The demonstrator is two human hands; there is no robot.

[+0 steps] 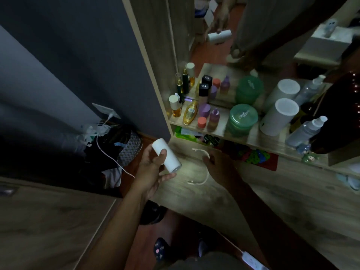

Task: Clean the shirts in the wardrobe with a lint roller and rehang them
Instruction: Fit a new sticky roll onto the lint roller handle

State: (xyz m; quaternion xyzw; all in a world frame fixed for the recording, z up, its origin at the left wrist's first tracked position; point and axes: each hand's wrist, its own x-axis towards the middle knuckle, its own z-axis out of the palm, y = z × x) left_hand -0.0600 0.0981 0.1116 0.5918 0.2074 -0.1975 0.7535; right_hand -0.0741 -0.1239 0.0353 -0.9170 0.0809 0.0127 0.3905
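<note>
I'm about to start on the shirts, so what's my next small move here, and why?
Probably close the right hand on the thin white handle lying on the wooden surface. The left hand holds only a bare white roll, and the right hand's fingers are spread open on the handle, so the roller seems unassembled.

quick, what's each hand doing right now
Left hand: closed around the white lint roller.
Right hand: on the thin white handle lying on the wooden surface; grip cannot be told.
</note>
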